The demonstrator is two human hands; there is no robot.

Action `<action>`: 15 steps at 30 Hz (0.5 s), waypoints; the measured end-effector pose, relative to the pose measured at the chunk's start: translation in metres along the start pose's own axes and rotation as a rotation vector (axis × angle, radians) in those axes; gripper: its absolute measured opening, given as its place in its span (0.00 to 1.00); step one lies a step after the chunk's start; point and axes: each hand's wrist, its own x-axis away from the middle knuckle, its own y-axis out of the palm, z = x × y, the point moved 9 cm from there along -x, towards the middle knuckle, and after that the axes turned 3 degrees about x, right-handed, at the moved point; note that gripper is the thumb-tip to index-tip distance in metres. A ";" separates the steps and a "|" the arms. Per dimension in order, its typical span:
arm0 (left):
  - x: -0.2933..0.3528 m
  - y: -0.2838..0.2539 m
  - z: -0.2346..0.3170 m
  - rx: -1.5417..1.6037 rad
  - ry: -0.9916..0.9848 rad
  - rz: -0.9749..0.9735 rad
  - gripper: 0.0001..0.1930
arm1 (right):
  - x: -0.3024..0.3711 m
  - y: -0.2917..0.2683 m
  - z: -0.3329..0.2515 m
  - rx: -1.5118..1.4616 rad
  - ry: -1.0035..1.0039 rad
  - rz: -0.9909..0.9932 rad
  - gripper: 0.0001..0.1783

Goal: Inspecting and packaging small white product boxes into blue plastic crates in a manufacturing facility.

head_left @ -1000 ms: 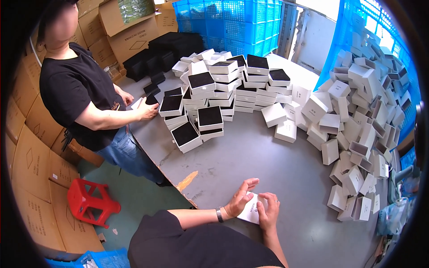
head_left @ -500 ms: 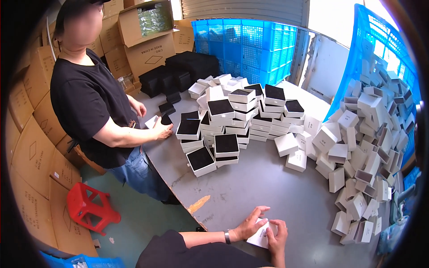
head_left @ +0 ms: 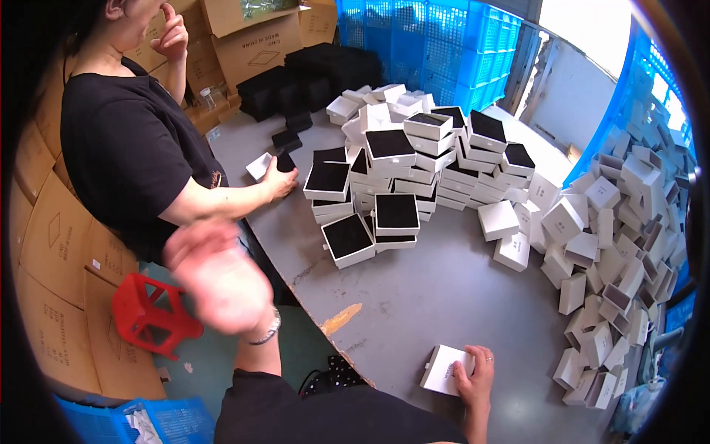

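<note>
Near the table's front edge, my right hand (head_left: 477,379) grips a small white cardboard box (head_left: 441,370). The thumb lies on its printed top and the fingers curl round the right side. My left hand (head_left: 220,280) is raised off to the left, past the table's edge, with a bracelet on its wrist. Motion smears its fingers, so whether it holds anything cannot be made out. In front of both hands stand stacks of white boxes with black foam inserts (head_left: 348,236) showing on top.
A pile of white box sleeves (head_left: 592,259) covers the table's right side beneath a tipped blue crate (head_left: 629,96). Across the table's left edge a co-worker's hand (head_left: 279,181) touches a black insert. A red stool (head_left: 151,314) and a blue bin (head_left: 174,422) stand at lower left.
My left hand has let go of the white box and swung up to the left. My right hand keeps the box. The co-worker's other hand has risen toward the head. The view has shifted slightly.
</note>
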 end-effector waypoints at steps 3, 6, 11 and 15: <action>0.007 0.016 0.055 -0.190 0.398 -0.312 0.29 | -0.005 -0.010 -0.026 0.097 -0.069 0.032 0.22; 0.043 0.061 -0.019 -0.141 -0.194 -0.425 0.24 | -0.009 0.000 -0.036 0.068 -0.083 -0.017 0.23; 0.055 0.119 -0.007 0.327 -0.069 -0.444 0.19 | -0.010 0.011 -0.042 0.097 -0.143 -0.069 0.22; 0.028 0.162 0.058 0.797 0.061 -0.440 0.10 | -0.012 0.014 -0.041 0.061 -0.124 -0.059 0.20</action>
